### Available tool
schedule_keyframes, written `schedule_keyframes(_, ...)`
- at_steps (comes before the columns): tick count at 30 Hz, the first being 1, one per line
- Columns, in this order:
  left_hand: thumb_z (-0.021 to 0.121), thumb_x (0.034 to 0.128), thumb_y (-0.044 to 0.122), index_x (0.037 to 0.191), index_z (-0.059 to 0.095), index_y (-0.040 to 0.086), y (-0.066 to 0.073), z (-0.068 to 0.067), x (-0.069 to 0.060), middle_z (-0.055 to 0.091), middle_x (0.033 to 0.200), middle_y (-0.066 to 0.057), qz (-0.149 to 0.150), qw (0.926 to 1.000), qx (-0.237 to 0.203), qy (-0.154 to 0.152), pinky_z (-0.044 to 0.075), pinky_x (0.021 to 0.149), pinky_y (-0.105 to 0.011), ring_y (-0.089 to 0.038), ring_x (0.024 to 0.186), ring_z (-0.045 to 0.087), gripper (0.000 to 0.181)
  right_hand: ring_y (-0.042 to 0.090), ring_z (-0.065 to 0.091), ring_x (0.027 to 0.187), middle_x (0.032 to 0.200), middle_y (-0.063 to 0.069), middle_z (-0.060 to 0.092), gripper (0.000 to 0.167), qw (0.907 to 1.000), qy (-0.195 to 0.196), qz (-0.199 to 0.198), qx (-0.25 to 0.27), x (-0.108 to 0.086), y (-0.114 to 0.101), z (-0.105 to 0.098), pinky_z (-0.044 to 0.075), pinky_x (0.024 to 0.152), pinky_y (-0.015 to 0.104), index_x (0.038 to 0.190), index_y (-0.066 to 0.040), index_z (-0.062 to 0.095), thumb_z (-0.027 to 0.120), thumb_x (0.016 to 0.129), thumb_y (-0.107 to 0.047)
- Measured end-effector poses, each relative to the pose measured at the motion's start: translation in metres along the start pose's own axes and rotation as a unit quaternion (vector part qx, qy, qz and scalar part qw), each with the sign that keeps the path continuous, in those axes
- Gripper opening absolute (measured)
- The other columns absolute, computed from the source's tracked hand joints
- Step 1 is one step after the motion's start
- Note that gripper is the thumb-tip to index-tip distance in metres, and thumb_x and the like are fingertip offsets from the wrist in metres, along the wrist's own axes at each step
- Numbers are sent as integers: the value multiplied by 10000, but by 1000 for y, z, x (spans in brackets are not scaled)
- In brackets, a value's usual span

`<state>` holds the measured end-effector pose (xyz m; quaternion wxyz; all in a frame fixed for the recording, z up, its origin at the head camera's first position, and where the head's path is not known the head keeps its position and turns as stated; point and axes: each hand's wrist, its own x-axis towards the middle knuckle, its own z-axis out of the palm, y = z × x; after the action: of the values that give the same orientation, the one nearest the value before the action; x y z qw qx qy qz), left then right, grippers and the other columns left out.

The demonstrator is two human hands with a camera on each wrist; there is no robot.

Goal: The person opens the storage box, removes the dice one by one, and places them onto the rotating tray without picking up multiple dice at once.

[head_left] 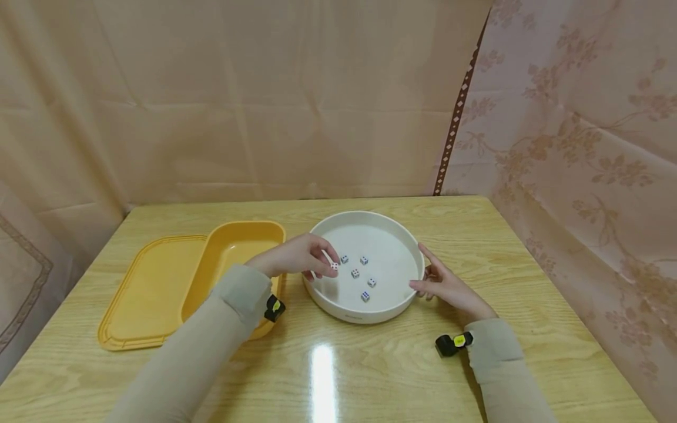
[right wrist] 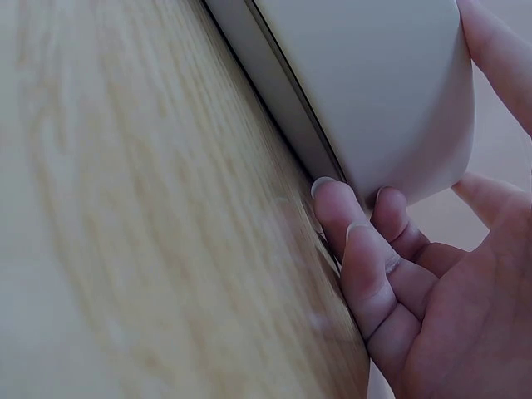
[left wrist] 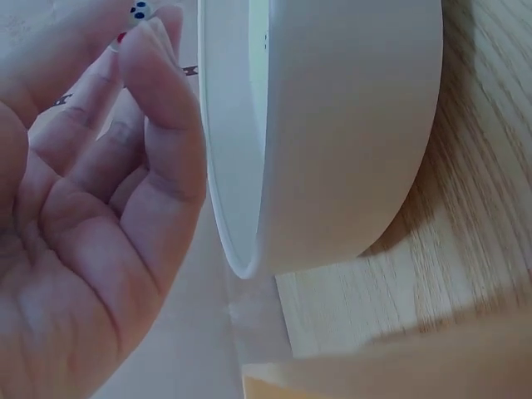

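Observation:
A die, white with coloured dots, is pinched between the thumb and fingers of my left hand, over the left side of a round white tray. In the left wrist view the same die shows at the fingertips, partly hidden by them. Several more dice lie on the tray's floor to the right of that hand. My right hand holds the tray's right side, thumb at the rim. In the right wrist view, its curled fingers lie low against the tray's outer wall.
Left of the tray stands a yellow box, partly covered by my left forearm. A flat yellow lid lies beside it, under the box's left edge. All rest on a wooden table, with curtains behind and at the sides.

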<state>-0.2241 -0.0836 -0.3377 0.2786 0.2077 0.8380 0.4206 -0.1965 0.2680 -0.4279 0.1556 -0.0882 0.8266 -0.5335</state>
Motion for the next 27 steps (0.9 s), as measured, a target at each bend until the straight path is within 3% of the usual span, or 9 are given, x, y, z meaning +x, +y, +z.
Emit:
schedule_keyframes(5,766,874,177,1124,673,26,0,4,4,708,849,-46,-114,9998,79,-147,556,636,-260,-144,677,610,307,173,599,799,1017,139,527,967,10000,4,14,6,0,-1,1,516,685,272,1603,-265,18,710,927,-264)
schedule_keyframes(12,758,877,153,1102,672,31,-2,9,7,719,883,-142,-228,9992,118,-308,516,600,-228,-128,634,580,269,160,593,780,1001,117,538,971,10000,-20,32,60,0,-1,0,504,678,272,1603,-259,14,710,927,-273)
schedule_keyframes(22,751,873,107,1007,676,46,-4,13,9,660,705,-37,-108,9980,475,-396,449,537,-208,-94,568,506,165,154,596,761,992,113,542,964,9999,-26,5,100,0,1,1,502,666,267,1604,-245,22,708,927,-261)
schedule_keyframes(27,763,865,114,997,676,57,-4,14,11,630,678,0,-287,9974,527,-396,439,534,-201,-95,567,498,169,149,589,780,998,109,535,968,9999,-5,59,123,0,0,0,496,679,266,1603,-268,20,711,926,-271)
